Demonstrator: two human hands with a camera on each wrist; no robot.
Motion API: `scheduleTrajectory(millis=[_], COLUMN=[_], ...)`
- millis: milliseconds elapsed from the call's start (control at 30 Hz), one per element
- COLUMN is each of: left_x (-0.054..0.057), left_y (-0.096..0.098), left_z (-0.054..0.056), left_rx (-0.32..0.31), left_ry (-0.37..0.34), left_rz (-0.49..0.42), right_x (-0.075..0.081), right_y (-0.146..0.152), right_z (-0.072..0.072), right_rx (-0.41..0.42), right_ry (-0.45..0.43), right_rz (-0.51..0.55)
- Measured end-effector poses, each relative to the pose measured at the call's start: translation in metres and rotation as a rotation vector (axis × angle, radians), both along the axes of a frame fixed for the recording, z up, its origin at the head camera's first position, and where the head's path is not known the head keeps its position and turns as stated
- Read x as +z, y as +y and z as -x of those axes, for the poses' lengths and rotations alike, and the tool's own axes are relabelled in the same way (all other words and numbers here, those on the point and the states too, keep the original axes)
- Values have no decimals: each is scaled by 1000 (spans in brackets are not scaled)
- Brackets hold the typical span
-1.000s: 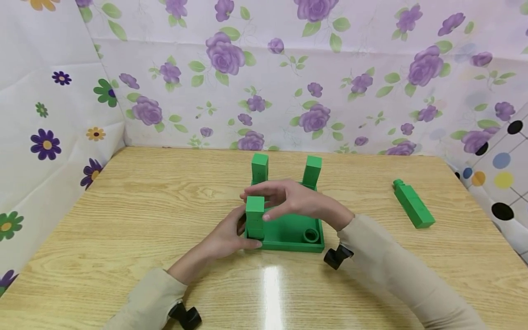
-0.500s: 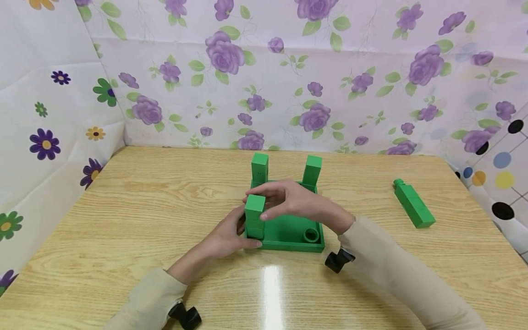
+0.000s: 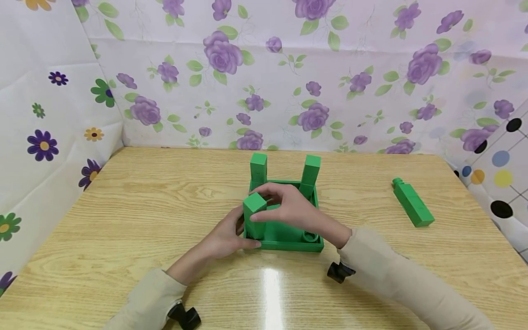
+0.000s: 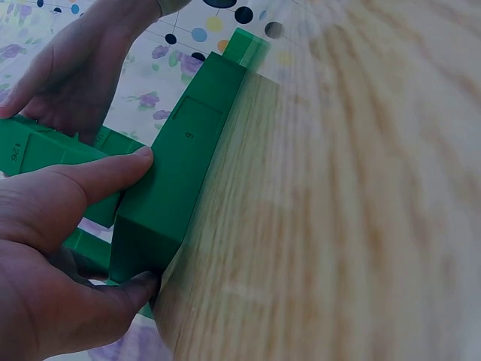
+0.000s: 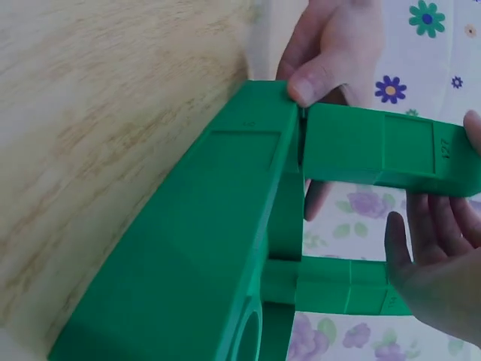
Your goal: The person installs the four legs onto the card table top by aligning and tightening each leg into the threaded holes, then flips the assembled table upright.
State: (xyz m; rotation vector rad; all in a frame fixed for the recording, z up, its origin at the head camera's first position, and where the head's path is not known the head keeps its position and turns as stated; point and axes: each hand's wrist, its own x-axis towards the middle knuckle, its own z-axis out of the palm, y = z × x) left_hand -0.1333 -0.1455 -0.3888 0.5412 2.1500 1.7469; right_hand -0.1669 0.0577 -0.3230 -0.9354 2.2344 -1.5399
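My left hand grips the near left corner of a shallow green square tray, one digit along its front wall. In that corner stands an upright green square leg. My right hand holds the top of this leg, thumb in front and fingers behind. The right wrist view shows number marks on the leg and a narrow gap at its base beside the tray wall. In the left wrist view, fingers of the left hand press on the tray wall.
Two more green legs, far left and far right, stand in the tray's back corners. A round socket sits in its near right corner. A loose green leg with a threaded end lies on the wooden table at right.
My right hand has turned the near left leg about its upright axis; its top now sits cornerwise. The right thumb has swung left across the leg. My left hand keeps its place.
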Motion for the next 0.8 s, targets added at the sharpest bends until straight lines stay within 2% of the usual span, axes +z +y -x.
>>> scheduleTrajectory(millis=[267,533,800], left_x=[3,4,4], left_y=[0,1,0], left_z=[0,0,0], left_rx=[-32,-15,-24], left_ry=[12,-9,1], left_rz=[-35,-12,-15], right_x=[2,-1,-3], right_y=[-3,-6,-9], right_z=[-7,-10,-15], right_rx=[-116,-188,-215], right_ry=[90,170,171], right_rz=[-50,-87,-74])
